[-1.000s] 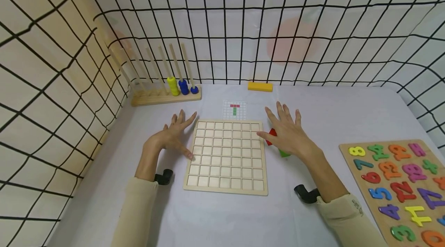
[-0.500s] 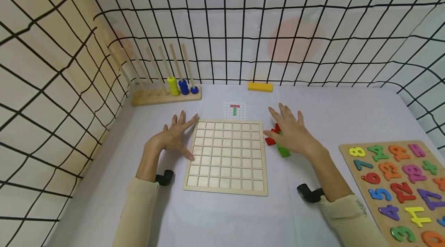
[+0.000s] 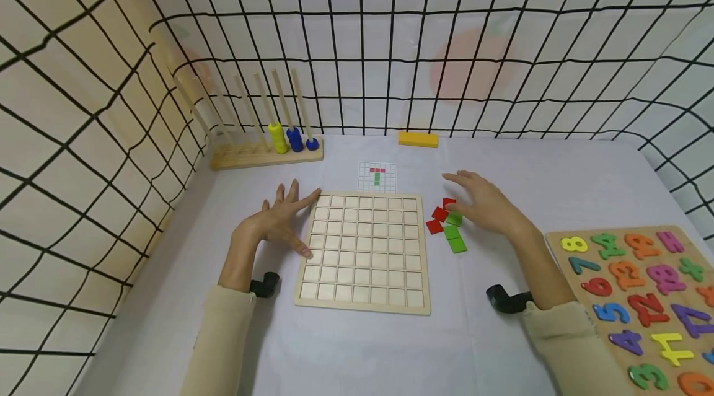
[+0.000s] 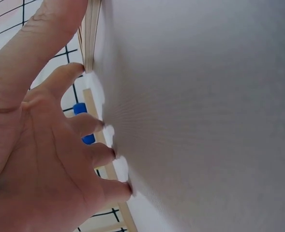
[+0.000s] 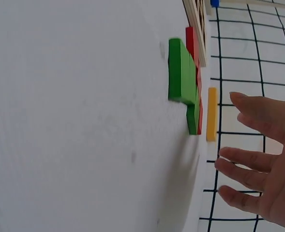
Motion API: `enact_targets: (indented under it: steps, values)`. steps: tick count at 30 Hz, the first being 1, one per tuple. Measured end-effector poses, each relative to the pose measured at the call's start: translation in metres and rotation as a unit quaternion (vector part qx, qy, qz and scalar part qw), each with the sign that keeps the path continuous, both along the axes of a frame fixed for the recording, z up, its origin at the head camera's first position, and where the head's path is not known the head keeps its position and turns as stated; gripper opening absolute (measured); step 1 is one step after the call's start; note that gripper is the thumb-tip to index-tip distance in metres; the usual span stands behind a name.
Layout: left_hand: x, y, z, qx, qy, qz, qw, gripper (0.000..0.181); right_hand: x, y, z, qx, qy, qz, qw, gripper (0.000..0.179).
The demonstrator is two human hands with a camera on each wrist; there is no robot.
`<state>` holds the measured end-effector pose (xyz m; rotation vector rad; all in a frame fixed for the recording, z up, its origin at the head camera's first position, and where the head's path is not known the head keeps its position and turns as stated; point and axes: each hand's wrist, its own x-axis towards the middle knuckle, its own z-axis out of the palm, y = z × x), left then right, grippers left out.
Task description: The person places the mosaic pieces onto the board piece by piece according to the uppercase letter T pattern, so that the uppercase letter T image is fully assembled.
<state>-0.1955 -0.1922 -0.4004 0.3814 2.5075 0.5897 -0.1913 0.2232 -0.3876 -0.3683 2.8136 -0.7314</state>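
A wooden grid board (image 3: 362, 242) lies flat on the white table. My left hand (image 3: 272, 222) rests at its left side with fingers spread, thumb and index finger at the board's edge; the other fingertips (image 4: 109, 153) touch the tabletop. Right of the board is a loose cluster of red square tiles (image 3: 439, 214) and green square tiles (image 3: 458, 245). My right hand (image 3: 489, 205) hovers just over the far side of that cluster, fingers extended and holding nothing, the thumb overlapping a red tile. Behind the board lies a small printed card (image 3: 365, 183) with a red and green T.
At the back left stands a wooden peg abacus (image 3: 251, 157) with yellow and blue beads. A yellow block (image 3: 418, 139) sits by the back mesh. A number puzzle board (image 3: 608, 284) occupies the right side. Black wire mesh (image 3: 361, 61) encloses the table.
My right hand has drawn away to the right from the board's edge and turned, uncovering the red and green tiles. My left hand has stayed nearly still.
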Motion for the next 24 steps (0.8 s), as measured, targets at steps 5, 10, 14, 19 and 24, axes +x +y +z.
enact_targets:
  steps: [5, 10, 14, 19, 24]
  values:
    - [0.0, 0.0, -0.001, 0.001, -0.002, -0.001, 1.0, 0.134, -0.006, 0.012, -0.003, -0.042, -0.023, -0.009, 0.9988, 0.061]
    - [0.0, 0.001, -0.001, 0.003, -0.006, -0.002, 1.0, 0.134, -0.012, 0.022, -0.008, -0.08, -0.029, 0.007, 0.9963, 0.053]
    - [0.0, 0.0, 0.0, 0.002, -0.006, -0.002, 1.0, 0.134, -0.016, 0.027, -0.011, -0.094, -0.028, 0.021, 0.9949, 0.05]
    - [0.0, 0.0, 0.0, 0.003, -0.006, -0.006, 1.0, 0.134, -0.019, 0.03, -0.011, -0.093, -0.036, 0.02, 0.9948, 0.048]
    - [0.0, -0.001, 0.001, 0.005, -0.011, -0.009, 0.9999, 0.133, -0.023, 0.032, -0.013, -0.097, -0.045, 0.022, 0.9941, 0.046]
